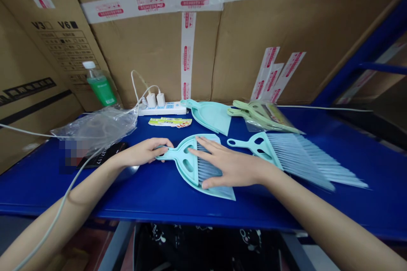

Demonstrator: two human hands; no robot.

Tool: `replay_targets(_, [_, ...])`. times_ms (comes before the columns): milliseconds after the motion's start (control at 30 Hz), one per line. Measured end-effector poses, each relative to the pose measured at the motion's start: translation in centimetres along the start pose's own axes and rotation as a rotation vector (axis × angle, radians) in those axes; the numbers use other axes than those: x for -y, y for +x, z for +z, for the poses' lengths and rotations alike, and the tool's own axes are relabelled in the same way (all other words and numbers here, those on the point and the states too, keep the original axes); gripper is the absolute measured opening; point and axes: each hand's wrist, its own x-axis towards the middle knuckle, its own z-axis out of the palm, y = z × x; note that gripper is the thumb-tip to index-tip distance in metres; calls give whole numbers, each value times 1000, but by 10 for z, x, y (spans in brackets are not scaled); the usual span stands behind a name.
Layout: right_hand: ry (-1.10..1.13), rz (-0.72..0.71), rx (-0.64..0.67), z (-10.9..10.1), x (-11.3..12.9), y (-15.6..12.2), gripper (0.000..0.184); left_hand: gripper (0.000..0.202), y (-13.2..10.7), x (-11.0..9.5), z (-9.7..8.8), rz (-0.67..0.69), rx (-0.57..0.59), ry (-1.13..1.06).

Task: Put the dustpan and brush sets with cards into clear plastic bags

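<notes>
A turquoise hand brush (188, 161) lies in a matching dustpan (203, 194) at the middle of the blue table, handles pointing left. My left hand (149, 150) has its fingers closed around the stacked handles. Across the brush's grey-blue bristles rests my right hand (222, 163), flat with fingers spread. To the right lie turquoise brushes (270, 152), fanned out with the bristles to the right. Behind sits another turquoise dustpan (211, 114). A green brush and dustpan set (265, 116), partly in clear wrap, is beside it.
A white power strip (165, 109) with plugged chargers stands at the back. Printed cards (170, 122) lie before it. To the left are a clear plastic bag (98, 125), a green-liquid bottle (101, 87) and a dark phone (104, 155). Cardboard boxes (152, 46) wall the back; a white cable (68, 190) crosses my left arm.
</notes>
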Motion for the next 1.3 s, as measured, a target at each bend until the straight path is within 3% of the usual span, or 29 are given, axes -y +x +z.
replay_targets(167, [-87, -26, -78, -4, -6, -1, 77, 31, -3, -1, -7, 31, -80, 246])
replay_targets(367, [-183, -69, -197, -3, -8, 3, 62, 33, 4, 8, -7, 20, -355, 485])
replay_targets(467, [-265, -97, -267, -2, -9, 6, 52, 30, 8, 13, -7, 3, -436, 591])
replay_targets(700, [-324, -83, -302, -1, -8, 9, 44, 20, 22, 11, -11, 85, -399, 629])
replay_targets(900, [-320, -63, -326, 1, -9, 8, 43, 29, 55, 0, -7, 234, -286, 766])
replay_targets(1033, [-311, -61, -299, 0, -10, 8, 44, 33, 70, -1, -3, 265, -210, 787])
replay_targets(1300, [-298, -94, -306, 0, -14, 9, 43, 37, 67, 3, 0, 314, -326, 725])
